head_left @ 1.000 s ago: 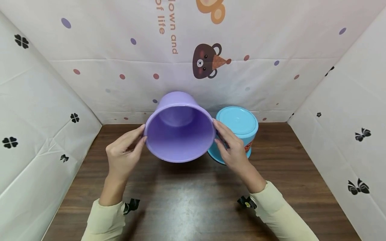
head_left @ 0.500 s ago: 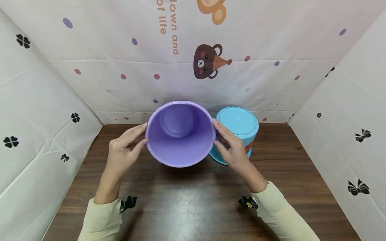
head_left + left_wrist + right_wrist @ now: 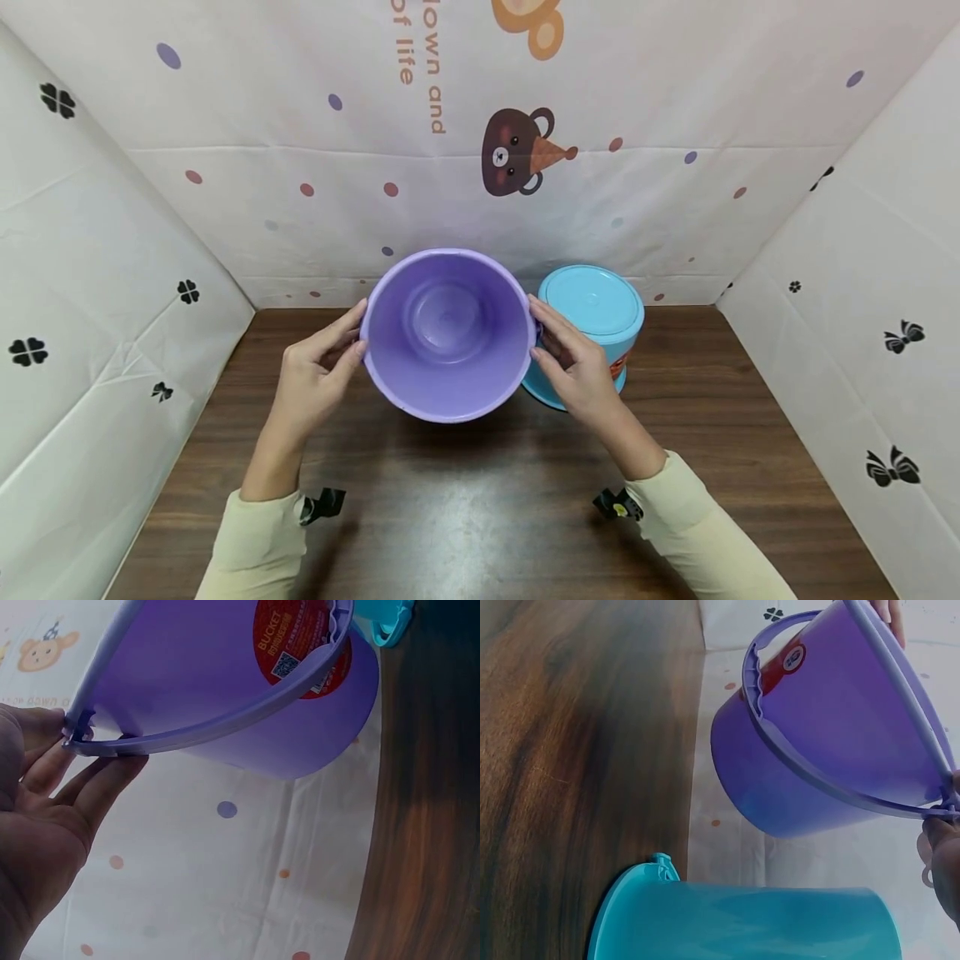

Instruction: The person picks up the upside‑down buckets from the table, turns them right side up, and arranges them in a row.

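A purple bucket (image 3: 447,367) is held up above the table, its mouth tilted toward the head camera so the inside and bottom show. My left hand (image 3: 318,371) pinches its rim on the left side; my right hand (image 3: 577,367) pinches the rim on the right. In the left wrist view the bucket's handle (image 3: 225,724) hangs down along its outside, over a red label (image 3: 289,634) reading "BUCKET". Just behind my right hand a blue bucket (image 3: 592,304) stands upside down on the table, its rim partly hidden by that hand.
The brown wooden table (image 3: 465,508) runs up to a white patterned back cloth (image 3: 315,225). White cloth sides stand at the left (image 3: 112,292) and right (image 3: 840,333). The blue bucket sits near the back cloth.
The purple bucket has tipped so its mouth faces further upward, showing more of its bottom. My left hand has shifted slightly with it; the blue bucket stays put.
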Demonstrator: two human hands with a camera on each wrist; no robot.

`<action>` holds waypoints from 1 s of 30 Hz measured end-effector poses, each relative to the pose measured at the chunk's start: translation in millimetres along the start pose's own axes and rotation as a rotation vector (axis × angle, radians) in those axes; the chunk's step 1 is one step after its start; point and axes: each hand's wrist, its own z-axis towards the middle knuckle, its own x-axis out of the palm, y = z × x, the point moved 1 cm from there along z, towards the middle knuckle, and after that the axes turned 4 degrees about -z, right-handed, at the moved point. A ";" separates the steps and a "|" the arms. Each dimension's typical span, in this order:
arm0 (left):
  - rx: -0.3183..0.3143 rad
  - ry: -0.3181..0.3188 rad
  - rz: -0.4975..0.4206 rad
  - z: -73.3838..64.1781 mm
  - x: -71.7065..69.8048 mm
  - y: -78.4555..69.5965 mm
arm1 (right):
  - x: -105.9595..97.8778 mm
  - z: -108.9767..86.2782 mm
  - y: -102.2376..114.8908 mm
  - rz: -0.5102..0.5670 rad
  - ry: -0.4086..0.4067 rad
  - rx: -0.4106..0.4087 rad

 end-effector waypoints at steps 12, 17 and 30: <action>-0.077 -0.039 -0.161 -4.6 4.1 6.1 | 0.0 3.4 -1.8 0.048 0.017 0.117; -0.095 -0.064 -0.215 -6.1 5.1 9.2 | 0.6 5.0 -2.1 0.058 0.016 0.145; -0.076 -0.121 -0.230 -4.3 10.4 10.8 | -3.0 11.8 -4.8 0.078 0.031 0.183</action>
